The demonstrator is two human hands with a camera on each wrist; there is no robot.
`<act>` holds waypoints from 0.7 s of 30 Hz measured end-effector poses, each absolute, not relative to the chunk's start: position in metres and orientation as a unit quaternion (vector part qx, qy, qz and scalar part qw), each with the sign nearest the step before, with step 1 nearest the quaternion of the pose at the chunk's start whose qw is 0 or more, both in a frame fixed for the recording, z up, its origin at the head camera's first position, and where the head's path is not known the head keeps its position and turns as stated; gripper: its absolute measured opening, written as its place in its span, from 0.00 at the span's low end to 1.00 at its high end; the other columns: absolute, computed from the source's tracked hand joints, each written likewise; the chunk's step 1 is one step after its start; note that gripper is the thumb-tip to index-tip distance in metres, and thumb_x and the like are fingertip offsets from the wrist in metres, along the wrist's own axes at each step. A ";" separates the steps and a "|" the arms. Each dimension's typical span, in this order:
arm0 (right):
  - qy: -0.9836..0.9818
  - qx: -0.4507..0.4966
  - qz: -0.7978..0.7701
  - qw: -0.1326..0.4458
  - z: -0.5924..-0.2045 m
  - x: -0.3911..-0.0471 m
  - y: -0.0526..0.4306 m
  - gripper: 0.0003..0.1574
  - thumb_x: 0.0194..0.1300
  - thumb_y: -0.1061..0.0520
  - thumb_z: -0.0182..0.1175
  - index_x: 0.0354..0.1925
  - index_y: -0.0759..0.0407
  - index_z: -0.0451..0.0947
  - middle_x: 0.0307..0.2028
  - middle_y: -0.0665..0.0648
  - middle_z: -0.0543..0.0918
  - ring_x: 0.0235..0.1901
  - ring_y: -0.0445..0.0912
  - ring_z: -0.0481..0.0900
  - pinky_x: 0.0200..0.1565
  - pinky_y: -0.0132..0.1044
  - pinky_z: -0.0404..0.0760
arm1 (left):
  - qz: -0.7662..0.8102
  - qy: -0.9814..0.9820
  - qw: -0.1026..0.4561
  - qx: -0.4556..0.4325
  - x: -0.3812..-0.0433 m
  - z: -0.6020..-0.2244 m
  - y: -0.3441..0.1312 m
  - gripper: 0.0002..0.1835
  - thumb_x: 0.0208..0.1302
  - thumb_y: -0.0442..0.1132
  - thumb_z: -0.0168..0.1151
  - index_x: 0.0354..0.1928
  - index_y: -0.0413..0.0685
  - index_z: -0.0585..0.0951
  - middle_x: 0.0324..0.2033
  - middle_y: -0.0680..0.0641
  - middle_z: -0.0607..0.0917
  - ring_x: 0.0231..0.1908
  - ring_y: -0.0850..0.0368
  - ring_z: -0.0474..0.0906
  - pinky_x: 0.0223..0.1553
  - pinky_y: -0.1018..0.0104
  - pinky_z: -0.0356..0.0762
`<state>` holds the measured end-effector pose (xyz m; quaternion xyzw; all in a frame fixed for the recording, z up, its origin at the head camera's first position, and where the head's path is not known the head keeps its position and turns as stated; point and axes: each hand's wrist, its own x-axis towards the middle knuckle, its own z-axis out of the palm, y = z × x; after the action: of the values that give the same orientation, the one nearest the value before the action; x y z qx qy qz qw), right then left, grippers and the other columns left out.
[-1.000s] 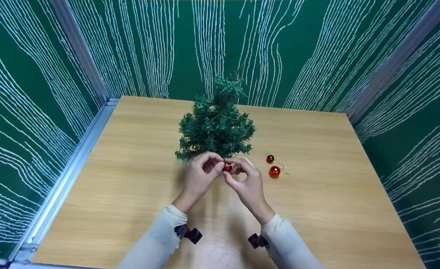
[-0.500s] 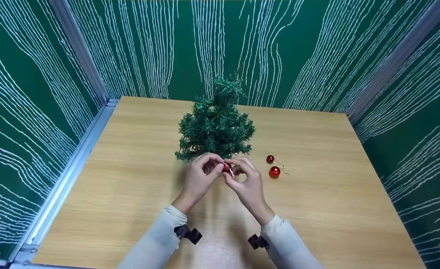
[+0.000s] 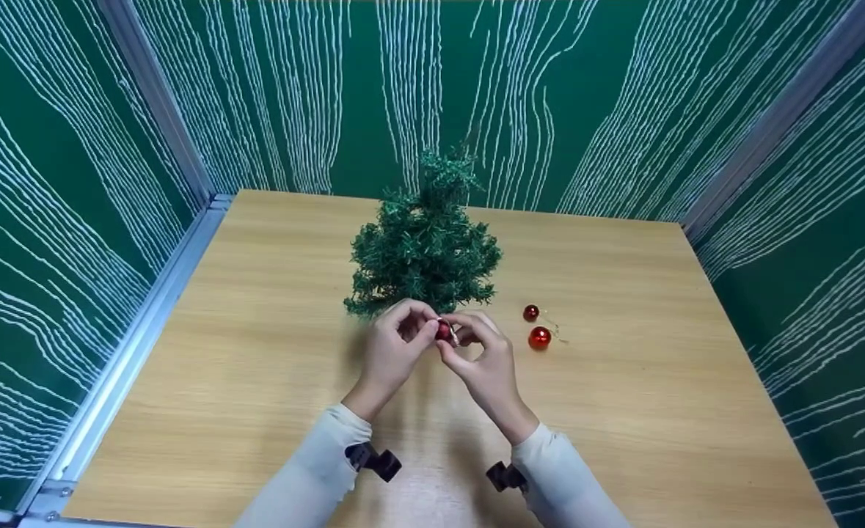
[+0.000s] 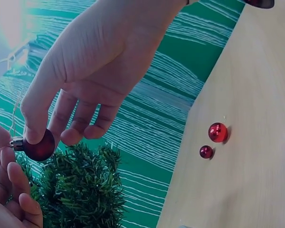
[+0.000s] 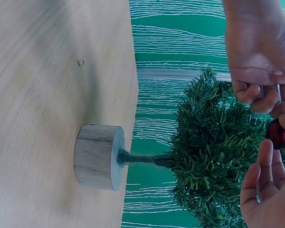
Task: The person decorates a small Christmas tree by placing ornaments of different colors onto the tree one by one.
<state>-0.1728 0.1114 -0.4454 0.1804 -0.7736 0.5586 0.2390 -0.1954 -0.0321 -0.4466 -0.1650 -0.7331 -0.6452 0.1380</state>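
Observation:
A small red Christmas bauble [image 3: 444,331] hangs in the air at the near side of the artificial Christmas tree [image 3: 425,249]. My left hand [image 3: 394,348] comes from the left, thumb and fingertips bent at the bauble. From the other side my right hand [image 3: 489,356] pinches at it too, beside a shiny thin bit. The left wrist view shows a thumb across the dark red ball, while the other hand's fingertips meet its silver cap [image 4: 17,144]. A fine thread [image 4: 14,114] runs from that cap. Fingers partly cover the bauble in every view.
Two more red baubles, a larger one [image 3: 540,337] and a smaller one [image 3: 531,312], lie on the wooden table [image 3: 659,381] to the right, gold threads beside them. The tree stands on a round greyish base [image 5: 97,156]. Green white-streaked walls [image 3: 593,88] enclose the table.
Both hands have stayed almost in place. Between the fingertips the bauble has turned slightly, so more of its red side and a shiny strip on its right show.

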 end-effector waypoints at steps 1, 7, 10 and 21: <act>-0.773 0.180 0.559 0.237 -0.446 -0.173 0.111 0.18 0.53 0.73 0.68 0.44 0.66 0.83 0.40 0.60 0.83 0.30 0.42 0.79 0.36 0.35 0.80 | -0.651 -0.729 0.134 -0.163 -0.193 -0.441 -0.032 0.03 0.61 0.29 0.63 0.35 0.34 0.80 0.26 0.52 0.76 0.26 0.63 0.68 0.28 0.75 0.65; -0.773 0.183 0.563 0.229 -0.447 -0.173 0.112 0.17 0.53 0.72 0.69 0.44 0.66 0.83 0.39 0.59 0.84 0.28 0.50 0.80 0.35 0.37 0.81 | -0.659 -0.722 0.137 -0.162 -0.186 -0.428 -0.032 0.03 0.61 0.27 0.61 0.35 0.32 0.79 0.26 0.54 0.74 0.26 0.63 0.68 0.28 0.75 0.64; -0.775 0.178 0.564 0.223 -0.448 -0.172 0.112 0.16 0.53 0.72 0.69 0.43 0.66 0.83 0.39 0.59 0.85 0.28 0.53 0.81 0.35 0.38 0.81 | -0.660 -0.719 0.142 -0.163 -0.187 -0.428 -0.032 0.03 0.61 0.27 0.61 0.35 0.31 0.79 0.26 0.53 0.74 0.26 0.62 0.68 0.27 0.75 0.64; -0.783 0.159 0.563 0.209 -0.451 -0.171 0.113 0.17 0.54 0.69 0.71 0.44 0.66 0.83 0.37 0.58 0.86 0.29 0.51 0.82 0.37 0.40 0.82 | -0.654 -0.726 0.143 -0.155 -0.188 -0.428 -0.031 0.03 0.60 0.27 0.63 0.35 0.32 0.80 0.28 0.48 0.76 0.27 0.62 0.69 0.29 0.75 0.67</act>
<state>-0.1705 0.1126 -0.4510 0.1592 -0.7832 0.5634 0.2093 -0.1880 -0.0306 -0.4278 -0.1547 -0.7264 -0.6542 0.1432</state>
